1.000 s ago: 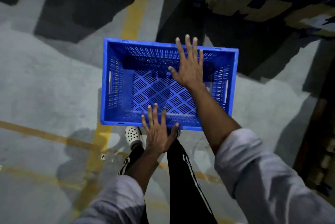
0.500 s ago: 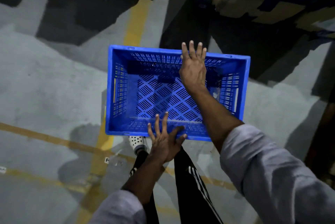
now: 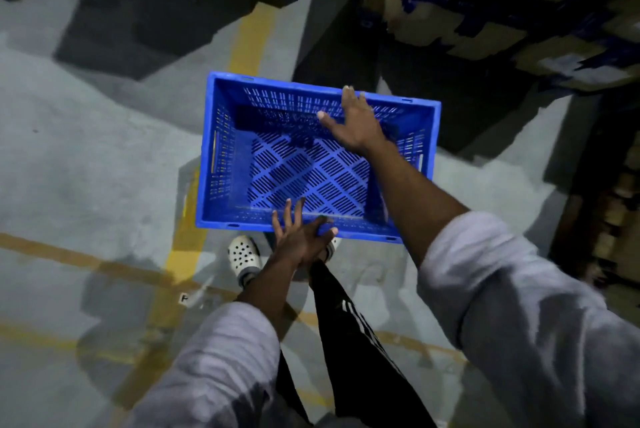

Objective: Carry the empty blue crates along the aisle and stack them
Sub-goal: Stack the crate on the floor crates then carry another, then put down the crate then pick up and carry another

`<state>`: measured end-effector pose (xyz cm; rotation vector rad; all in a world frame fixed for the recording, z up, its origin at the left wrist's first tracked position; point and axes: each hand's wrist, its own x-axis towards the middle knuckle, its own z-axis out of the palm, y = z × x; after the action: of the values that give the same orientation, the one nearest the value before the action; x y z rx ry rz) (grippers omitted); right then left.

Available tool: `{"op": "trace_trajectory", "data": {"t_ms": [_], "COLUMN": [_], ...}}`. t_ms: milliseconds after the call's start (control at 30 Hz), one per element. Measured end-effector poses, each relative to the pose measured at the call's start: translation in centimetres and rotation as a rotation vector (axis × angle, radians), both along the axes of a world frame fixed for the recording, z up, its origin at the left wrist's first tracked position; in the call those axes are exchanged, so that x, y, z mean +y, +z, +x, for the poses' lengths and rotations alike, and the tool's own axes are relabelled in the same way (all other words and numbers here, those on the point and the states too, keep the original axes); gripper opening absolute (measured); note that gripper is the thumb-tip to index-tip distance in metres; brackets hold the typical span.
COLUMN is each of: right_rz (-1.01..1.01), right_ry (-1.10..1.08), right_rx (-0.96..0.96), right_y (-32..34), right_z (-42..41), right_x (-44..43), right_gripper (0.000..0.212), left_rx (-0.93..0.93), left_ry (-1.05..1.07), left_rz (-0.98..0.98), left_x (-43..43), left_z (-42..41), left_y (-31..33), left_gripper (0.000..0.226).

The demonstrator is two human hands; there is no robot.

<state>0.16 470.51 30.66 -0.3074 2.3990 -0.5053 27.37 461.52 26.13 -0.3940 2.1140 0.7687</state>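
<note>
At crate (image 3: 298, 168): left hand (image 3: 302, 237), right hand (image 3: 357, 126)

My crate (image 3: 221, 157) is bright blue all over. Its walls are pierced with rows of short slots, and its base carries a diamond lattice of slanted dark slits. The concrete floor (image 3: 86, 157) under it is mottled pale grey, crossed by worn yellow painted lines (image 3: 251, 36). My clog (image 3: 243, 256) is off-white, dotted with round dark holes. My trousers (image 3: 349, 341) are black with white side stripes. Both my sleeves (image 3: 519, 306) are light grey. The cartons (image 3: 502, 33) ahead are tan with dark blue bands.
</note>
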Motion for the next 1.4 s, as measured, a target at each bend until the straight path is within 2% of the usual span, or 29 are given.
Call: {"op": "trace_trajectory", "data": {"t_ms": [67, 100, 233, 333, 467, 533, 633, 733, 833, 933, 1033, 1200, 1400], "right_rz": [-0.097, -0.122, -0.128, -0.133, -0.108, -0.117, -0.094, -0.058, -0.027, -0.008, -0.042, -0.113, -0.177], "right_ry": [-0.081, -0.1, -0.113, -0.07, 0.05, 0.129, 0.248, 0.396, 0.501, 0.54, 0.505, 0.496, 0.614], "right_rx": [-0.061, -0.079, -0.182, -0.202, -0.201, -0.174, -0.133, -0.169, -0.205, -0.227, -0.272, -0.325, -0.307], "right_y": [1.8, 2.5, 4.9, 6.2, 9.3, 10.7, 12.1, 13.4, 14.7, 15.9, 16.8, 16.4, 16.4], "right_z": [4.0, 6.1, 13.0, 16.2, 19.6, 21.3, 24.0, 26.9, 29.2, 31.4, 33.7, 37.4, 40.2], "right_x": [1.4, 2.1, 4.3, 4.9, 3.5, 2.1, -1.0, -4.7, -8.6, -13.4, -18.6, -27.8, -37.3], "right_gripper": [0.112, 0.114, 0.101, 0.093, 0.084, 0.074, 0.06, 0.056, 0.049, 0.053, 0.052, 0.047, 0.03], "left_rx": [0.056, 0.075, 0.184, 0.191, 0.133, 0.12, 0.158, 0.192, 0.25, 0.33, 0.361, 0.426, 0.431], "left_ry": [-0.042, -0.075, 0.005, 0.088, 0.261, 0.375, 0.536, 0.726, 0.878, 0.979, 0.999, 1.109, 1.255], "left_rz": [-0.033, -0.08, -0.183, -0.196, -0.211, -0.208, -0.218, -0.148, -0.058, 0.026, 0.024, -0.065, -0.044], "left_x": [-0.1, 0.1, 0.8, -0.9, -5.1, -7.5, -11.1, -14.7, -18.1, -22.5, -27.6, -35.6, -42.2], "left_z": [0.8, 1.5, 5.5, 8.7, 13.5, 15.9, 18.6, 21.2, 23.9, 26.9, 29.5, 35.0, 40.8], "left_y": [1.1, 1.9, 5.5, 7.1, 10.3, 11.4, 12.4, 12.4, 10.6, 10.9, 14.6, 19.0, 19.3], "left_gripper": [0.097, 0.099, 0.067, 0.063, 0.046, 0.051, 0.047, 0.036, 0.016, 0.014, 0.005, 0.006, 0.013]}}
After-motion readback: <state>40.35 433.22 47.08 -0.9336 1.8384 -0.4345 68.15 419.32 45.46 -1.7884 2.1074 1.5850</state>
